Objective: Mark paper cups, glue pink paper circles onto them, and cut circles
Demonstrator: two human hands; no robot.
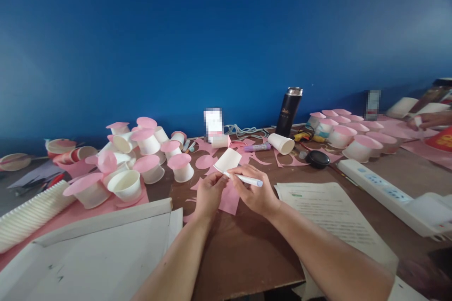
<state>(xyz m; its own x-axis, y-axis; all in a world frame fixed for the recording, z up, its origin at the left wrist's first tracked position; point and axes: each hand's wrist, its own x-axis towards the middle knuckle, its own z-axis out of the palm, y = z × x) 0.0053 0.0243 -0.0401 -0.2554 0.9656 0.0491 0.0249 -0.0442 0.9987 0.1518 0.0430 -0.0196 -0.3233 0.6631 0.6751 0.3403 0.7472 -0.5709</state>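
My left hand (209, 194) grips a white paper cup (228, 160) that is tipped on its side above a pink paper sheet (230, 200) on the brown table (243, 244). My right hand (254, 191) holds a white pen with a pale blue cap (247, 179), its tip touching the cup near its rim. Both hands meet at the middle of the table, just in front of me.
Several white cups with pink paper lids (148, 160) crowd the left; more stand at the right (353, 141). A black flask (288, 112), a lying cup (281, 143), a power strip (381, 188), printed papers (328, 211), a cup stack (28, 216) and another person's hand (429, 120) surround them.
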